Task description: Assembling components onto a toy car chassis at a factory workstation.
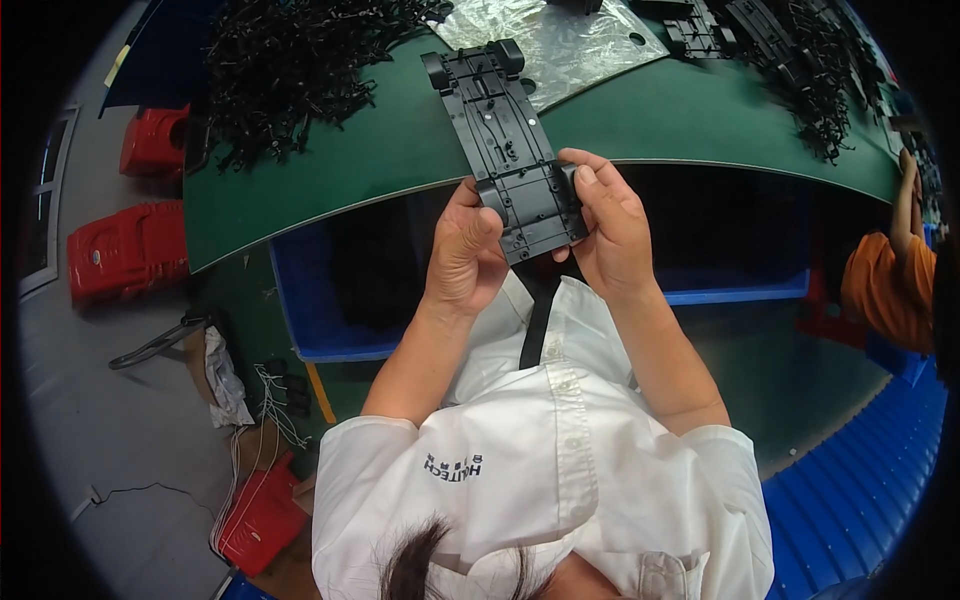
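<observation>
- Green counter (400,150), bearing the parts
- Heap of black parts (285,75) by its far left corner, probably piled aside within reach
- Silvery sheet (570,50) along the far edge, perhaps protecting the surface
- Black plastic frame (508,150) across the near edge, face likely turned up for viewing
- Left hand (468,245) and right hand (615,220) grasping its near end from both sides, seemingly for steadiness

open passage over green table (640,125), black parts pile (290,75) blocking left, dark heap (805,80) blocking right
</observation>
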`<state>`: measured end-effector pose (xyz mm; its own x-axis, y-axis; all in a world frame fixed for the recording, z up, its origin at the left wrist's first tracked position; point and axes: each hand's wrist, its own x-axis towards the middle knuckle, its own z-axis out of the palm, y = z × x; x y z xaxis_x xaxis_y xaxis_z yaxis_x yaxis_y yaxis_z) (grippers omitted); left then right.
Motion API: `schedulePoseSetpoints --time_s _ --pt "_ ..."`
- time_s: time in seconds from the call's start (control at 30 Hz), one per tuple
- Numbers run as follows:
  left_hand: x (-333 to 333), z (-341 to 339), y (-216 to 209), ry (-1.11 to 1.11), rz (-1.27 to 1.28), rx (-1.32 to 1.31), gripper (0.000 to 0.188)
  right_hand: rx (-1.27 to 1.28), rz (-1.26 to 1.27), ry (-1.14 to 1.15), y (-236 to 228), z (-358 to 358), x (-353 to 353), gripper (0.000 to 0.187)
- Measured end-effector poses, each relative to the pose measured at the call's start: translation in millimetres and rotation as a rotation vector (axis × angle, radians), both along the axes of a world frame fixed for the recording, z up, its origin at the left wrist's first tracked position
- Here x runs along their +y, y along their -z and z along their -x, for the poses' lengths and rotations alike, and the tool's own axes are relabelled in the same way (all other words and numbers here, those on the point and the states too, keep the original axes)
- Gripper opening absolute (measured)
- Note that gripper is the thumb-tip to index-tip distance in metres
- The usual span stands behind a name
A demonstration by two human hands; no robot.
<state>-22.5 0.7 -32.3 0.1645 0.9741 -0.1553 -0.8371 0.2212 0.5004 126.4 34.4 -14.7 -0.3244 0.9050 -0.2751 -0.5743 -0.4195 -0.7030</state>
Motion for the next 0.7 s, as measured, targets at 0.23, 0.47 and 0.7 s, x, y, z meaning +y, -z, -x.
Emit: schedulePoseSetpoints --time_s 0.23,0.47,0.7 --pt "-14 11 -22 -0.02 -0.031 0.171 0.077 0.012 -0.04 -0.067 -2 9 -4 0.032" --pt "-103 79 -24 -0.399 -0.007 0.379 0.075 -0.093 -0.174 -0.409 -10 14 -3 0.033" --pt "-191 149 36 -0.744 0.297 0.618 0.051 -0.18 -0.185 -0.427 -15 1 0 0.03"
